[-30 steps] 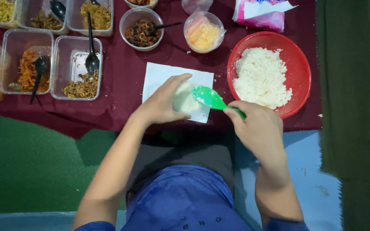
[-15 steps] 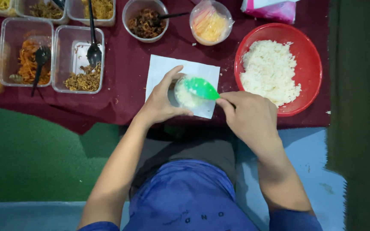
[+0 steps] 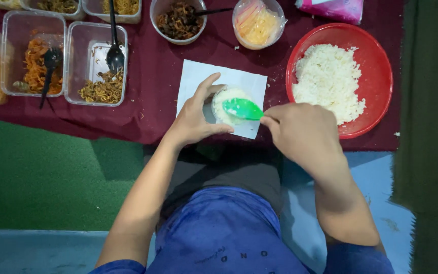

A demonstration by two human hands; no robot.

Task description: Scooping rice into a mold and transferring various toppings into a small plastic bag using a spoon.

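Left hand (image 3: pixel 193 122) is curled round a small clear cup (image 3: pixel 227 104) on the white paper sheet (image 3: pixel 198 81) near the worktop's front edge; right hand (image 3: pixel 305 134) pinches the green spoon (image 3: pixel 243 108), bowl pressed on the rice in the cup. Cup looks about full, so I judge filling nearly done, packing in hand, sheet otherwise bare. Maroon cloth (image 3: pixel 148 76) covers the worktop, red rice bowl (image 3: pixel 381 76) at the right end, noodle trays (image 3: pixel 97 63) toward the left end, toppings along the back edge; green and blue floor below.
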